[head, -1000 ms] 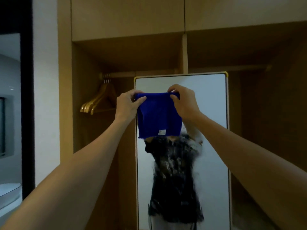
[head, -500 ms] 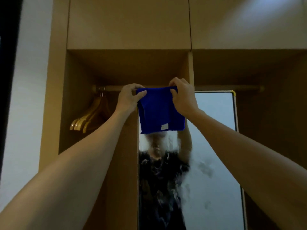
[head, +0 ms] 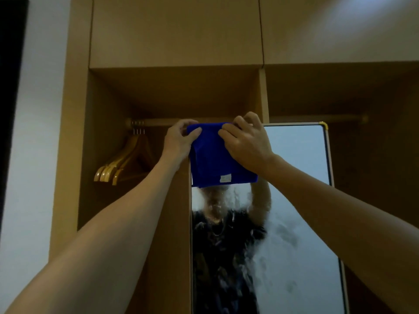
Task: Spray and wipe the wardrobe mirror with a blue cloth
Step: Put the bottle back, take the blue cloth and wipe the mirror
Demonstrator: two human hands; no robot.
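Note:
A folded blue cloth [head: 212, 162] with a small white label hangs at the top left corner of the tall wardrobe mirror [head: 301, 200]. My left hand [head: 179, 141] pinches the cloth's upper left corner. My right hand [head: 246, 145] grips its upper right part, fingers curled over the top edge. The mirror has a thin gold frame and its glass below the cloth is smeared with wet streaks and patches. A person's dark-shirted reflection shows in the glass. No spray bottle is in view.
The mirror stands inside an open wooden wardrobe [head: 176, 87]. Several wooden hangers [head: 122, 164] hang from the rail [head: 154, 121] at the left. Closed cupboard doors [head: 176, 30] sit above. A white wall [head: 34, 132] lies to the left.
Both hands have lifted the cloth from the mirror's upper middle to its top left corner, and my right hand has slid closer to my left. My view has tilted upward.

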